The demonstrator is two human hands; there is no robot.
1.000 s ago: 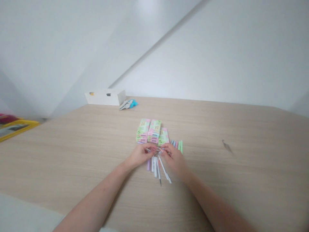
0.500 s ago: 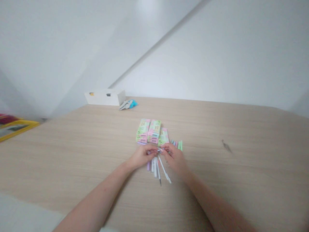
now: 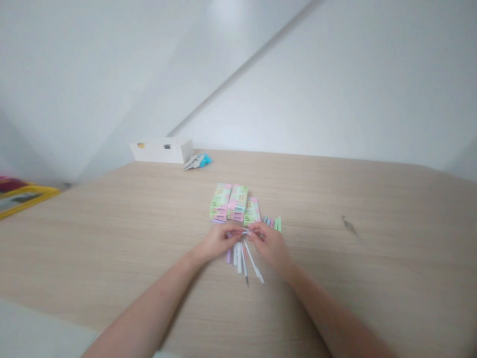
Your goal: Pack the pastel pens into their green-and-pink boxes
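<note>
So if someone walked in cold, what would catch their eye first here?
Probably the two hands meeting mid-table: the left hand and right hand pinch at a small bunch of pens. Just beyond them lie three pastel green-and-pink boxes side by side, with a white box at the wooden table's far edge.

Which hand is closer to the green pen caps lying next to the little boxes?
The right hand. It sits just below and left of the green caps, nearly touching them. The left hand is farther away, on the other side of the pens.
</note>
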